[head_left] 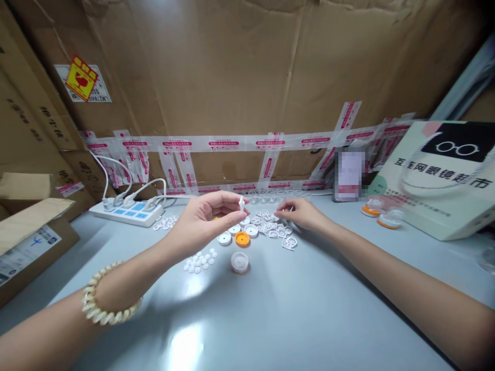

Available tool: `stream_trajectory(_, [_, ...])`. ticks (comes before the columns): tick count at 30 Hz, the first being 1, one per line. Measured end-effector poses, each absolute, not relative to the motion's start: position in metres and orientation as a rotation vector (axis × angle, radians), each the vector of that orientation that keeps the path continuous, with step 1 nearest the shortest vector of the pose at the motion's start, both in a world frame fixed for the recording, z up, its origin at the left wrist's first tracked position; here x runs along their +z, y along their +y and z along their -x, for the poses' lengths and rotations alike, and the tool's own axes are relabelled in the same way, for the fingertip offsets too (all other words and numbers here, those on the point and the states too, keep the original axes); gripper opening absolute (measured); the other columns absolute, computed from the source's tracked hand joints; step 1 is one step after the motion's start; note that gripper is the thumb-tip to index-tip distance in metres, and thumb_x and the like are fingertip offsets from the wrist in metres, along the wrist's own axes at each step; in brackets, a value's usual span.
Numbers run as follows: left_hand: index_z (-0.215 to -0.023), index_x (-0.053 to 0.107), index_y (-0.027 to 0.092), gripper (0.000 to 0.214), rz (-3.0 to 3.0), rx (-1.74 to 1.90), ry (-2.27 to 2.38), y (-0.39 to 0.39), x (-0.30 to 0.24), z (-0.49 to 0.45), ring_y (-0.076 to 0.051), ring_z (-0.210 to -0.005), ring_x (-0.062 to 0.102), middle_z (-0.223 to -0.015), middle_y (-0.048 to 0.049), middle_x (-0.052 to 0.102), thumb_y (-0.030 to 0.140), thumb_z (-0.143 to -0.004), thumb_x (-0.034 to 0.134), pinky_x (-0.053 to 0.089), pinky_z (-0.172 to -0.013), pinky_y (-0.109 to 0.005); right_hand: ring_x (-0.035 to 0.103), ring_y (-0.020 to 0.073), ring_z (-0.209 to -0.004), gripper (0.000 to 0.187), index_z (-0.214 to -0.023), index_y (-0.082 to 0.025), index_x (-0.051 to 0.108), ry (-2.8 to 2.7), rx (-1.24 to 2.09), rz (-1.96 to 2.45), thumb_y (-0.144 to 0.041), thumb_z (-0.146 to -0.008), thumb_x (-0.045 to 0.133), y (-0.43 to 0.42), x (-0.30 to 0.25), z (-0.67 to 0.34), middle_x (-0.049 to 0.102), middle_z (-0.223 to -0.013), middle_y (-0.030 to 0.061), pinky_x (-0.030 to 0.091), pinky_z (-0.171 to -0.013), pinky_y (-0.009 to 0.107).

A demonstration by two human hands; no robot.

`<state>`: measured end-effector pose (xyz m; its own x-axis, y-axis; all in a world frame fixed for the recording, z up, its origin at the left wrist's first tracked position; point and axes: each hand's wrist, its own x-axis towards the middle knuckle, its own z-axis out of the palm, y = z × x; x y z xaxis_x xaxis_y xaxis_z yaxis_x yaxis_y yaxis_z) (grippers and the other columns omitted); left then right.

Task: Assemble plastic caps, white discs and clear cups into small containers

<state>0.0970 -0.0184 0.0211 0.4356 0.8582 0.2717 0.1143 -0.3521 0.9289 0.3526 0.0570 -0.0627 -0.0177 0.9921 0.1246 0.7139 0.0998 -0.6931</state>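
White plastic piece, small and upright, sits between the thumb and forefinger of the left hand, raised above the desk; the thumb and forefinger are closed on it, with the other fingers curled behind. Just beyond and below that hand, a cluster of white round cups lies around an orange cup, and a second patch of orange shows partly hidden behind the thumb.

To the right of the cups spreads a pile of white openwork parts. The right hand reaches to its far edge, fingers bent and fingertips close together; whether they grip a part cannot be told.

Nearer the wearer stands a round container with a clear top and an orange base. Left of it lie small white discs, and farther back, more white bits rest beside a power strip with cables plugged in. Clear pieces line the back.

On the right are a phone leaning upright, two orange-and-clear containers and a paper bag. Taped cardboard rises behind everything.
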Motion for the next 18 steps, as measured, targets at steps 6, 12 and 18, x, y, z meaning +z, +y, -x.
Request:
stream_trajectory(6, [-0.097,0.064,0.013,0.024,-1.88,0.961,0.953,-0.017,0.01,-0.103,-0.017,-0.082,0.063,-0.09,-0.0082,0.067,0.028,-0.078,0.061,0.052,-0.075,-0.03,0.061,0.0145,-0.064,0.024,-0.068,-0.017,0.055,-1.533,0.872,1.359,-0.039,-0.066,0.066,0.028,-0.046,-0.335,0.065,-0.069,0.0031,0.046,-0.061,0.027])
stream_trajectory(12, [-0.096,0.067,0.016,0.018,-2.56,1.199,0.902,-0.027,0.019,-0.102,-0.013,-0.07,0.06,-0.079,-0.0049,0.067,0.018,-0.08,0.059,0.05,-0.065,-0.025,0.061,0.0115,-0.056,0.032,-0.063,-0.018,0.048,-1.4,1.152,0.986,-0.034,-0.057,0.076,-0.007,0.001,-0.287,0.061,-0.058,-0.003,0.048,-0.056,0.025])
stream_trajectory(18, [-0.102,0.063,0.019,0.025,-2.926,1.59,0.884,-0.038,0.033,-0.092,-0.012,-0.074,0.061,-0.086,-0.0048,0.067,0.011,-0.079,0.06,0.051,-0.067,-0.023,0.063,0.0124,-0.063,0.029,-0.064,-0.018,0.052,-1.417,1.132,0.721,-0.031,-0.059,0.077,-0.025,0.035,-0.263,0.065,-0.064,-0.0008,0.052,-0.059,0.025])
